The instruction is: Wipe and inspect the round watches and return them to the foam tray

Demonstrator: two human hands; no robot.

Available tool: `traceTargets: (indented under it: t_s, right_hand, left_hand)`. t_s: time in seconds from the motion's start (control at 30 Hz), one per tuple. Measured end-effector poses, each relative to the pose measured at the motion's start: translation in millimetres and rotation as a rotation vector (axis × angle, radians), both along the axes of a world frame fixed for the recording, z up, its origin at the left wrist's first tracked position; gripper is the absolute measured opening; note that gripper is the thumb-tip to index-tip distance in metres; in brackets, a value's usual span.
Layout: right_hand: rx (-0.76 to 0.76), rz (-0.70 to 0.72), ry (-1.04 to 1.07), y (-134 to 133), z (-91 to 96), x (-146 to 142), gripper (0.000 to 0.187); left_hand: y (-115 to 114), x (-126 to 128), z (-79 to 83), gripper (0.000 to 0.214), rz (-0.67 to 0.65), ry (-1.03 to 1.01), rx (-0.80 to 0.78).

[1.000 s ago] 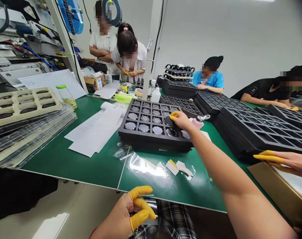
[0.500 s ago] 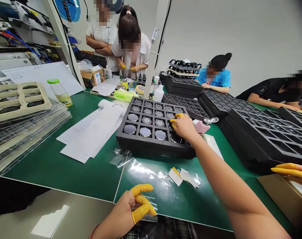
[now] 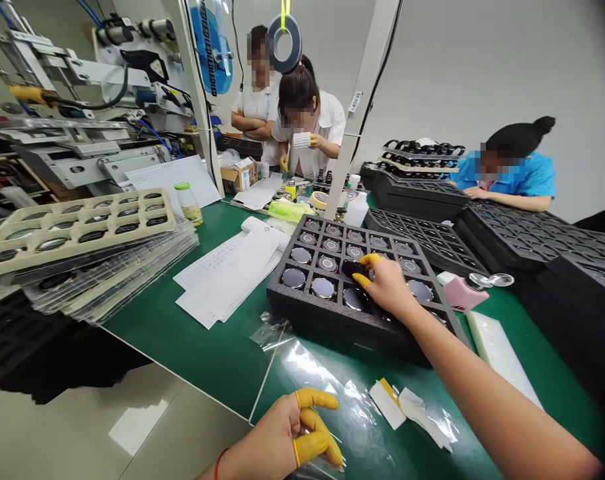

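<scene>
A black foam tray (image 3: pixel 312 313) stands on the green table, its square pockets holding round watch-like discs, some silver-rimmed with grey faces and others with ringed backs. My right hand (image 3: pixel 385 283), yellow cots on its fingers, reaches over the tray. Thumb and fingers pinch a dark round disc (image 3: pixel 352 269), tilted at its pocket. Lower down, my left hand (image 3: pixel 307 430) hovers by the table's front edge above clear plastic film (image 3: pixel 312 367). Its cotted fingers are bent but apart, with nothing between them.
Stacked trays of lenses (image 3: pixel 77 233) overhang the left table edge. Paper sheets (image 3: pixel 227 273) lie beside the foam tray. On its right are a pink bottle (image 3: pixel 462 293) and a white block (image 3: pixel 502 353). Torn paper scraps (image 3: pixel 388 403) lie in front. More black trays (image 3: pixel 557 233) and several people are beyond.
The view has swung left. My right hand has shifted left over the tray and now grips a dark disc. My left hand keeps much the same pose. A person behind now raises a white card.
</scene>
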State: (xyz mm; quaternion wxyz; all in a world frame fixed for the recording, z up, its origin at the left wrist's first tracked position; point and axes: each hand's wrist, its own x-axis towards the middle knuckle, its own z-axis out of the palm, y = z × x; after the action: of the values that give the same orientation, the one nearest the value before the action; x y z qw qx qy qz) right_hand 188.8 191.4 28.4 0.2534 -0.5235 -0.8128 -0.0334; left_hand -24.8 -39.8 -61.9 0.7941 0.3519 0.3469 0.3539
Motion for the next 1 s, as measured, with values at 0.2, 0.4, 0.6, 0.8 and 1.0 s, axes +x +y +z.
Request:
traceTargets:
  t_s: [0.2, 0.4, 0.6, 0.8, 1.0]
  right_hand:
    - [0.106, 0.285, 0.299, -111, 5.0, -18, 0.014]
    - [0.124, 0.687, 0.199, -209, -35.9, -30, 0.014]
    - [-0.191, 0.597, 0.311, -226, -45.3, -7, 0.042]
    - [-0.403, 0.589, 0.357, -233, -44.2, -18, 0.032]
    - [-0.401, 0.705, 0.313, -232, -47.8, -22, 0.025]
  left_hand:
    - [-1, 5, 4.3, 0.068, 0.041, -0.063, 0.125]
    - [1, 9, 16.8, 0.076, -0.07, -0.14, 0.143]
    - [-7, 18, 24.7, 0.065, -0.036, 0.265, 0.121]
    - [-13, 24, 22.4, 0.049, -0.143, 0.309, 0.336]
    - [-14, 20, 18.3, 0.044, -0.276, 0.289, 0.307]
